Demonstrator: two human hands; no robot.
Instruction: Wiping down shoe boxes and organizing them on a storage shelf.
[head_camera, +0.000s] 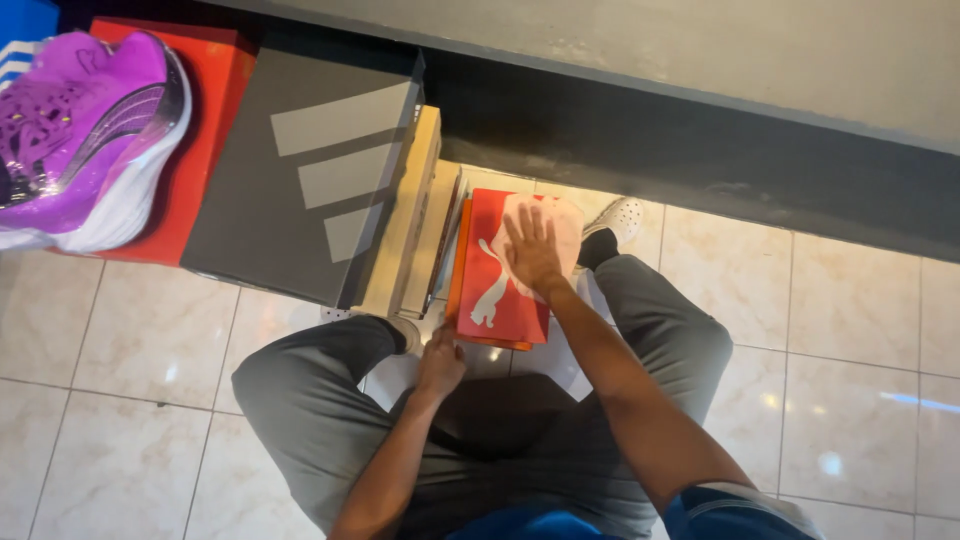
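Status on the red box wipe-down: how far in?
Done: the red box sits flat on the floor between the feet, lid on. In hand: the right hand presses a pale cloth onto the lid's far end, while the left hand steadies the near edge. Left: the lid's near part isn't under the cloth; the grey box beside it is untouched.

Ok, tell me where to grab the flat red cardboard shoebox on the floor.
Probably by its two long side edges, from above: the flat red cardboard shoebox lies lid-up between the knees. The left hand already meets its near corner; the right hand presses a pale cloth on top.
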